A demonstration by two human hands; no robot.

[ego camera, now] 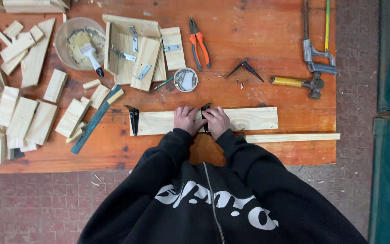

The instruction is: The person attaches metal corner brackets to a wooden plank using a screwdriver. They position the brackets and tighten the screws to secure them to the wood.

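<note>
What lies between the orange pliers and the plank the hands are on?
In the head view, a small round tub of screws sits between the pliers and the plank, just left of a straight line.

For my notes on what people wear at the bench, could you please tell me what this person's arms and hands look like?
Both arms are covered by long black sleeves of a zipped hooded top with large white lettering on the chest. The cuffs end at the wrists. The left hand and right hand are bare: no gloves, and no rings or watch can be made out.

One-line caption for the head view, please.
Both hands, left hand and right hand, press a black bracket onto a pale plank on the orange workbench.
</note>
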